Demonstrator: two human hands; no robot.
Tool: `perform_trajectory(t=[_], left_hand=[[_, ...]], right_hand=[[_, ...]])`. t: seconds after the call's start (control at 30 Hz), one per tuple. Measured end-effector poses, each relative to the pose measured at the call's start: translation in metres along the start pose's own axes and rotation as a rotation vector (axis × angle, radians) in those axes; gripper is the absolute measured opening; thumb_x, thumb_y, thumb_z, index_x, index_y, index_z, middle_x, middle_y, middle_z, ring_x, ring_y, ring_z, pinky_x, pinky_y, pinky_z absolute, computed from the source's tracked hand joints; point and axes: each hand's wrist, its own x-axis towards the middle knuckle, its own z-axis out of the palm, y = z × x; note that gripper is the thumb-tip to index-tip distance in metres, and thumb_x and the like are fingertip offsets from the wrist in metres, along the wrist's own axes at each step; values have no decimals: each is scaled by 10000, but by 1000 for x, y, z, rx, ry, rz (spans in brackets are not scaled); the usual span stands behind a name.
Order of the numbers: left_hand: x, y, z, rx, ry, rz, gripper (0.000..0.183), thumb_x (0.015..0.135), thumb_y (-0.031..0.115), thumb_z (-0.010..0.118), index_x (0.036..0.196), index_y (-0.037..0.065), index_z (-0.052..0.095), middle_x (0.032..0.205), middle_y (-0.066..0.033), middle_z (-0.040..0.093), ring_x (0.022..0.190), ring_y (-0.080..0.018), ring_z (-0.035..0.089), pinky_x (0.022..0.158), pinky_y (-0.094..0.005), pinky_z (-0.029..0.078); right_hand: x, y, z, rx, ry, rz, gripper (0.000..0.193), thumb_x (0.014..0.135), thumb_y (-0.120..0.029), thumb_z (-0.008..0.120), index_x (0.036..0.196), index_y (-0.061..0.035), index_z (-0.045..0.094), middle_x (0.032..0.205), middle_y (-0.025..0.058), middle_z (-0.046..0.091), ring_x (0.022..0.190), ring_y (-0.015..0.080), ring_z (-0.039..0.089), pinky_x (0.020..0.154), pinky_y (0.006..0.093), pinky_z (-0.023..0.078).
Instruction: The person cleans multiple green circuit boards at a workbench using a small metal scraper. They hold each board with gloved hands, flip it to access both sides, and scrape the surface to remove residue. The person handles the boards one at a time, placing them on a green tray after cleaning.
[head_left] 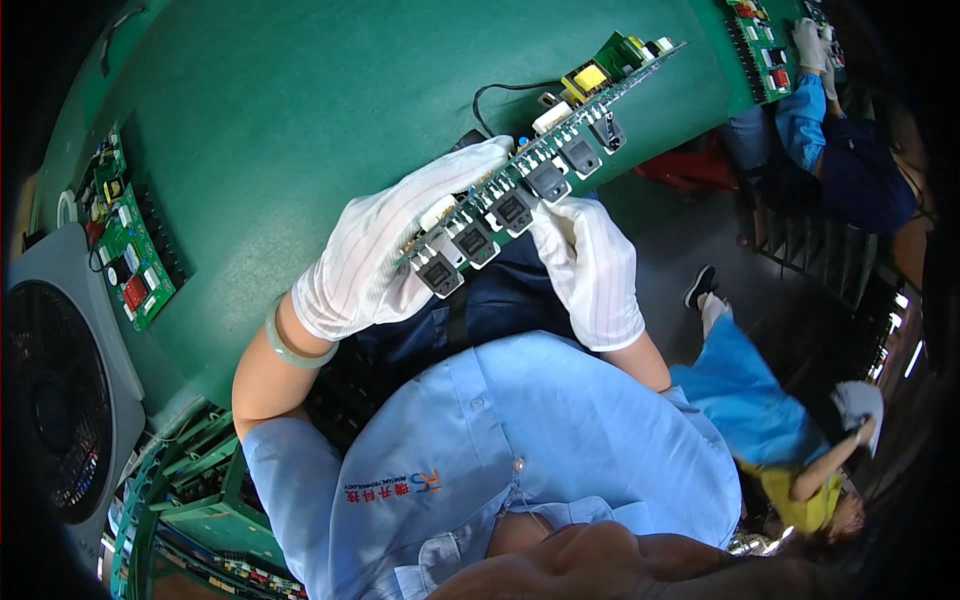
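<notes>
Green workbench, co-worker in blue sleeves beyond: circuit board held tilted at bench's near edge, apparently turning row of black components toward wearer. Gloved left hand clamped around board's lower end, likely for steadiness; gloved right hand bunched against row, cannot tell whether fingers pinch. Board green, seen nearly edge-on, yellow-topped transformer on far face.

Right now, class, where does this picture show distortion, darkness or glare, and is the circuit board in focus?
Head view: black corners frame the image; the fan looks warped toward the left rim; bright white streaks glare at right; the held circuit board looks fairly sharp.
</notes>
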Motion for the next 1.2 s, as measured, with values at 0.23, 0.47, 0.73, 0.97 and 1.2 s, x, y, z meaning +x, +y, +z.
perform_trajectory(t=[0.23,0.47,0.73,0.97,1.2], left_hand=[[2,-1,-1,85,-2,2,504,975,313,478,1342,-32,481,1320,-225,563,1154,-388,606,925,-383,529],[8,1,-3,185,-41,63,496,983,317,464,1324,-41,499,1303,-255,566,1163,-403,596,934,-393,524],[-5,6,8,-600,424,-514,526,913,-54,555,1407,2,384,1302,-116,549,1144,-189,574,973,-338,473],[3,12,14,-822,170,-362,703,852,-54,624,1461,10,277,1438,-113,406,1263,-226,480,929,-331,498],[7,29,-3,-211,-313,-444,467,851,102,729,1270,-25,569,1260,-148,596,1159,-249,588,964,-368,490]], right_hand=[[4,-1,-7,17,-12,25,221,824,-112,736,990,-37,611,858,118,637,746,295,655,630,349,524],[11,25,-27,-23,185,126,259,819,-119,757,1025,-5,648,1045,153,686,877,298,662,771,346,538],[-10,22,-12,712,-109,323,335,857,27,669,1190,5,638,971,98,693,783,114,647,738,241,530],[-5,-17,1,1119,-63,379,630,918,-82,647,1458,13,339,1116,89,610,576,28,449,518,179,376],[25,22,-40,1148,285,681,274,899,-74,654,1156,18,625,865,3,627,574,40,487,488,201,348]])
